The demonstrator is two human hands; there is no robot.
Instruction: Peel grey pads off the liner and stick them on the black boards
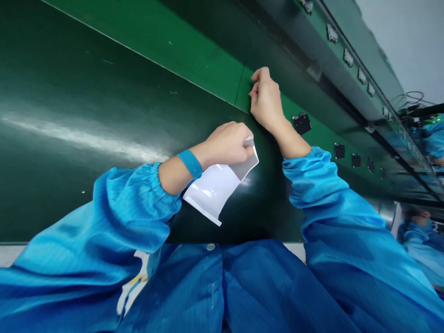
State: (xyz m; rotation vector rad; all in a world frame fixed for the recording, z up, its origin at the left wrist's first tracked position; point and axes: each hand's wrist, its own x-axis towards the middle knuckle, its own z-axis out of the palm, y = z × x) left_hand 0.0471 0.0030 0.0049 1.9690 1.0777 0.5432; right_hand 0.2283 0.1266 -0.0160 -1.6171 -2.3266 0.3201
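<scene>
My left hand (227,144) is closed around the upper end of a glossy white sheet or pouch (217,187), which hangs down over the dark green conveyor belt (86,115). A blue wristband (190,163) sits on that wrist. My right hand (265,98) reaches further out to the lighter green strip (180,51) beyond the belt. Its fingers are pinched together at the strip's seam, and what they hold is hidden. Both arms wear blue smock sleeves.
Several small black parts (301,123) lie in a row along the green strip, running off to the right. A metal rail with white clips (348,57) runs above it. Another person in a blue smock (421,236) works at the right edge. Cables (412,99) lie at the far right.
</scene>
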